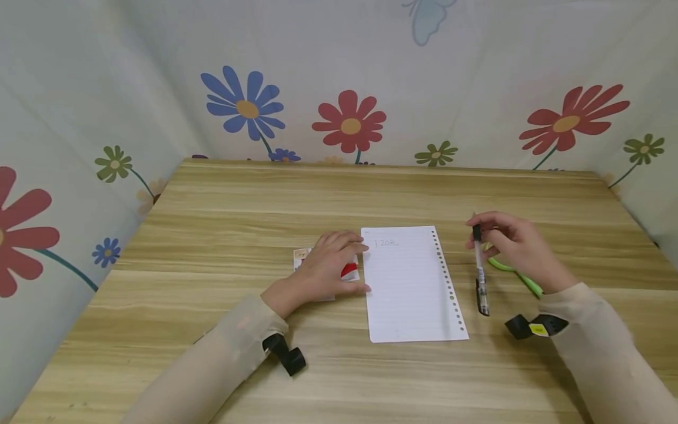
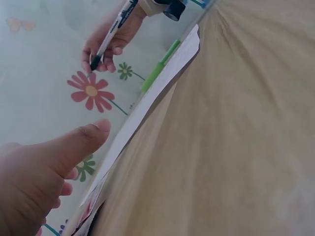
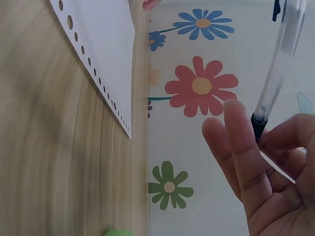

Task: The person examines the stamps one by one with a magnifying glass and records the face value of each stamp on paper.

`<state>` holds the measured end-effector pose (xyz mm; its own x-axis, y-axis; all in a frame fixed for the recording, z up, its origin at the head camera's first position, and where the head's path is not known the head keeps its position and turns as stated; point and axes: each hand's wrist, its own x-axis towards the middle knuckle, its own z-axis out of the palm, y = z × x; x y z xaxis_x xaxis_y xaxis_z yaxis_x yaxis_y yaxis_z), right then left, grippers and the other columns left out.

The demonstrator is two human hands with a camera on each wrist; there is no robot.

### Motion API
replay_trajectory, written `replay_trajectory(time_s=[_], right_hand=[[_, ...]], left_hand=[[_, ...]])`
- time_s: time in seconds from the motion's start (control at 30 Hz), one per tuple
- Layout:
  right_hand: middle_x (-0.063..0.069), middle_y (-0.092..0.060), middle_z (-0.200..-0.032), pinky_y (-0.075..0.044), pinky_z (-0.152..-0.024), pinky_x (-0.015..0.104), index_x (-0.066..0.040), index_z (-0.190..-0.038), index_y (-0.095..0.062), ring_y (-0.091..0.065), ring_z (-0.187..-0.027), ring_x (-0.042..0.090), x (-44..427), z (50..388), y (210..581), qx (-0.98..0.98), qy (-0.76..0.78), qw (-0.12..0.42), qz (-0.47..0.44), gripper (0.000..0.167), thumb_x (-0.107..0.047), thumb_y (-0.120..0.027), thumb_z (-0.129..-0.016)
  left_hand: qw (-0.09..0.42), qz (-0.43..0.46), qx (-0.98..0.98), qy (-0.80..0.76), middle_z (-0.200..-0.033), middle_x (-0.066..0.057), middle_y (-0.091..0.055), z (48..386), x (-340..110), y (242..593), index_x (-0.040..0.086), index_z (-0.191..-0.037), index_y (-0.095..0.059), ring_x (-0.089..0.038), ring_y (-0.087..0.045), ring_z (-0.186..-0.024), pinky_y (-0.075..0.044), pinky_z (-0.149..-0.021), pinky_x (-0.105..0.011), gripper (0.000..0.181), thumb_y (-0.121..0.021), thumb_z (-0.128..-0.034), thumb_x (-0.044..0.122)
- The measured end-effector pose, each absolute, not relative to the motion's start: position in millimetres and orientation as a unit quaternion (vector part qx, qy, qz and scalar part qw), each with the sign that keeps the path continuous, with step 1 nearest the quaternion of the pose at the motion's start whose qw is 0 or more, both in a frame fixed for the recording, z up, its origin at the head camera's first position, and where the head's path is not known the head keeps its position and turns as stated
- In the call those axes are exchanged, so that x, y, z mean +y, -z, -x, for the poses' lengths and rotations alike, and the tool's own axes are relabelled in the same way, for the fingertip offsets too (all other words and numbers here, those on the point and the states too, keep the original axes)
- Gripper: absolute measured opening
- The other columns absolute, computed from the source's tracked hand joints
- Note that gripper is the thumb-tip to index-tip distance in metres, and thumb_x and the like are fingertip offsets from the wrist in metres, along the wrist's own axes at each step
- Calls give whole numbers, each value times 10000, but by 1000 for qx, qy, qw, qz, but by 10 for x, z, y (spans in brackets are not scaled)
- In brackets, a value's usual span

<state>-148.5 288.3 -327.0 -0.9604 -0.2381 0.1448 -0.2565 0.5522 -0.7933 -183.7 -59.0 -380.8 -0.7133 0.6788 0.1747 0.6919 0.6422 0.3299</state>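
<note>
Closest in on the desk (image 1: 339,383), it's the lower half of the ruled sheet (image 1: 415,294), lines bare! Up at its left edge, the left hand (image 1: 325,268) spreads over a printed card (image 1: 349,271), fingers relaxed, that grip closed on nothing. Right of the sheet, the right hand (image 1: 512,242) has its grip pinching the pen (image 1: 479,265) by the black end, beside a slim green object (image 1: 524,281), nib off the paper! Farther up the page, one short line of handwriting (image 1: 385,242) looks done; whether more is due, no telling, and beyond hangs the flowered cloth (image 1: 402,118)
</note>
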Motion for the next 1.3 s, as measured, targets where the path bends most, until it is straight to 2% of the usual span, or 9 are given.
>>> replay_trajectory(time_s=[0.13,0.23,0.4,0.63,0.87,1.0,1.13,1.3], right_hand=[[-30,-658,-881,-579,-580,309,-15,-1164,-571,-650,-724,123,2902,1465,3277,-883,-451,27,-124,231,-149,-538,-978],[-55,-626,-845,-556,-539,307,-38,-1134,-584,-597,-631,144,2903,1458,3287,-891,-436,43,-115,247,-178,-621,-934],[-9,-585,-816,-527,-508,300,-46,-1120,-576,-570,-566,177,2910,1439,3294,-896,-426,45,-119,243,-155,-647,-915],[115,-570,-881,-547,-525,321,-5,-1170,-533,-585,-559,161,2913,1413,3297,-888,-440,-11,-134,263,-98,-604,-935],[226,-617,-902,-537,-518,314,25,-1265,-437,-570,-566,114,2915,1412,3288,-891,-424,-45,-156,365,-17,-578,-931],[227,-641,-913,-540,-529,304,49,-1278,-406,-573,-574,108,2919,1397,3305,-895,-422,-60,-131,415,-26,-601,-919],[196,-659,-911,-538,-540,286,81,-1247,-443,-571,-589,101,2920,1374,3348,-908,-400,-79,-100,404,-62,-622,-915],[148,-650,-879,-544,-550,278,59,-1208,-487,-584,-610,103,2908,1349,3400,-915,-385,-99,-71,372,-105,-639,-912]], left_hand=[[31,386,-903,184,-1380,-74,-518,1845,-590,3783,105,-1299,-572,-258,-416,-1337,-283,-1159,-455,726,-766,-739,524],[39,392,-902,176,-1371,-73,-527,1854,-597,3781,103,-1297,-574,-255,-431,-1323,-300,-1148,-455,733,-769,-734,529],[43,399,-900,170,-1371,-67,-528,1856,-600,3771,105,-1307,-568,-249,-436,-1319,-302,-1147,-453,741,-766,-735,533],[37,406,-896,175,-1352,-66,-543,1825,-599,3710,108,-1300,-578,-259,-450,-1302,-301,-1150,-457,714,-774,-741,506],[37,412,-893,177,-1338,-58,-555,1793,-613,3691,111,-1280,-591,-261,-467,-1283,-305,-1148,-462,677,-776,-748,485],[48,419,-890,172,-1314,-55,-568,1785,-621,3703,113,-1256,-604,-256,-482,-1261,-321,-1135,-457,644,-777,-752,474],[59,425,-887,173,-1274,-51,-586,1772,-645,3715,112,-1227,-617,-254,-501,-1228,-337,-1120,-458,604,-780,-756,451],[71,427,-886,169,-1232,-36,-604,1758,-699,3728,103,-1206,-631,-243,-519,-1199,-355,-1103,-461,588,-788,-750,438]])
